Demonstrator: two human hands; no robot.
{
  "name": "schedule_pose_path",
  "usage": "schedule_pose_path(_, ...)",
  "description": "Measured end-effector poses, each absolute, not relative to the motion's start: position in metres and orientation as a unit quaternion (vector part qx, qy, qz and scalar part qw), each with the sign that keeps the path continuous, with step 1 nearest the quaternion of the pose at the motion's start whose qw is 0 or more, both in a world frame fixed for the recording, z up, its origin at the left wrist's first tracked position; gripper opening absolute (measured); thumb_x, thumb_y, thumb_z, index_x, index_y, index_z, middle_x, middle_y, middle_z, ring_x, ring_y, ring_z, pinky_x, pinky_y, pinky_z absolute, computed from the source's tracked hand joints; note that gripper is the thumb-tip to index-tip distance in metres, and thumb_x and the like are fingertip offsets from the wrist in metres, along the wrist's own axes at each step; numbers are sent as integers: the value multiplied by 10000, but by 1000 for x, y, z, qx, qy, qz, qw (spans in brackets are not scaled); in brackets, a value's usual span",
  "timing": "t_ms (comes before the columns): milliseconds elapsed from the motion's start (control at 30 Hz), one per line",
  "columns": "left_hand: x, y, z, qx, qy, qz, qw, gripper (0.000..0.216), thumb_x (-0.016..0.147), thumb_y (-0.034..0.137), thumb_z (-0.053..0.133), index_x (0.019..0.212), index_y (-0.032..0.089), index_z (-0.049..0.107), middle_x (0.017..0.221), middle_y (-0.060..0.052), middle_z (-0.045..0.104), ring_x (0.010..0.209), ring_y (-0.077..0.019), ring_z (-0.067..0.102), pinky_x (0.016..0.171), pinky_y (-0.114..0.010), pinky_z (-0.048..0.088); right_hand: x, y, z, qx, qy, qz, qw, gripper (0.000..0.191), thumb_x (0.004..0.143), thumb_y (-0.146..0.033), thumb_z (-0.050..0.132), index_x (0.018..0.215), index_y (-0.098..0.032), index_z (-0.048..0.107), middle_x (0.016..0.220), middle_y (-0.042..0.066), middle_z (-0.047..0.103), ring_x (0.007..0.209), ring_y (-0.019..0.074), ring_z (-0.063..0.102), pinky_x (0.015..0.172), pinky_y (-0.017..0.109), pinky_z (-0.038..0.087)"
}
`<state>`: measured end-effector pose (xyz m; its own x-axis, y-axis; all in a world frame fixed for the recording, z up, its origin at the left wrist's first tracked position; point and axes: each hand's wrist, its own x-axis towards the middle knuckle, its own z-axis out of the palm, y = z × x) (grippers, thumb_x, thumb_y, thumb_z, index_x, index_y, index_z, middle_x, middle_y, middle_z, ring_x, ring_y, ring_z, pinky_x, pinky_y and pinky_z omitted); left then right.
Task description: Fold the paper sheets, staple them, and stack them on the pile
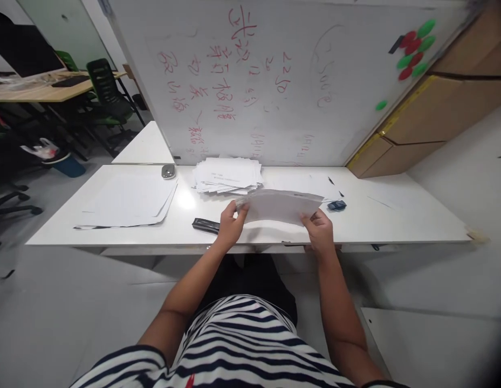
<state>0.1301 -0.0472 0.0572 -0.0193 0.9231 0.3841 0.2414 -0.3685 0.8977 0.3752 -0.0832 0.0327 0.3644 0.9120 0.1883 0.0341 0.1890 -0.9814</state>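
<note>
My left hand (pixel 231 223) and my right hand (pixel 320 230) each grip one end of a small sheaf of white paper (pixel 280 206), held just above the white table (pixel 396 221) near its front edge. Both hands are closed on the sheets. Behind the sheaf lies a fanned stack of printed papers (pixel 228 176). A black stapler-like object (pixel 206 225) rests on the table just left of my left hand.
A loose pile of large white sheets (pixel 129 202) lies on the table's left. A small silver object (pixel 168 171) sits behind it and a small dark clip (pixel 336 205) lies right of the sheaf. A whiteboard (pixel 274 81) with red writing stands behind the table.
</note>
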Motion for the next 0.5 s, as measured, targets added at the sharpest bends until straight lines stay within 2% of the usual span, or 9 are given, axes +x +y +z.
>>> schedule_pose_path(200, 129, -52, 40, 729, 494, 431, 198, 283, 926, 342, 474, 1173, 248, 574, 1170, -45, 659, 1059, -207, 617, 896, -334, 472, 372, -82, 9, -574, -434, 365, 591, 467, 689, -462, 732, 1046, -175, 639, 1031, 81, 716, 981, 221, 640, 906, 382, 473)
schedule_pose_path(300, 125, -52, 41, 731, 508, 412, 195, 303, 931, 349, 464, 1212, 266, 539, 1208, -33, 644, 1042, -204, 632, 857, -328, 494, 370, -83, 6, -595, -446, 346, 573, 478, 716, -487, 692, 1064, -166, 632, 1028, 87, 714, 961, 219, 637, 872, 360, 476)
schedule_pose_path(400, 120, -51, 47, 734, 507, 392, 225, 322, 928, 366, 463, 1237, 288, 507, 1155, -12, 661, 969, -186, 656, 767, -298, 514, 367, -88, 10, -648, -480, 295, 512, 427, 780, -521, 601, 1012, -165, 645, 936, 74, 716, 869, 208, 629, 793, 329, 476)
schedule_pose_path(500, 107, -48, 55, 749, 502, 371, 221, 375, 926, 391, 464, 1285, 285, 468, 1074, -7, 684, 976, -183, 655, 765, -293, 508, 366, -101, 15, -698, -516, 228, 441, 370, 832, -522, 528, 900, -178, 647, 786, 41, 686, 744, 188, 595, 693, 296, 446)
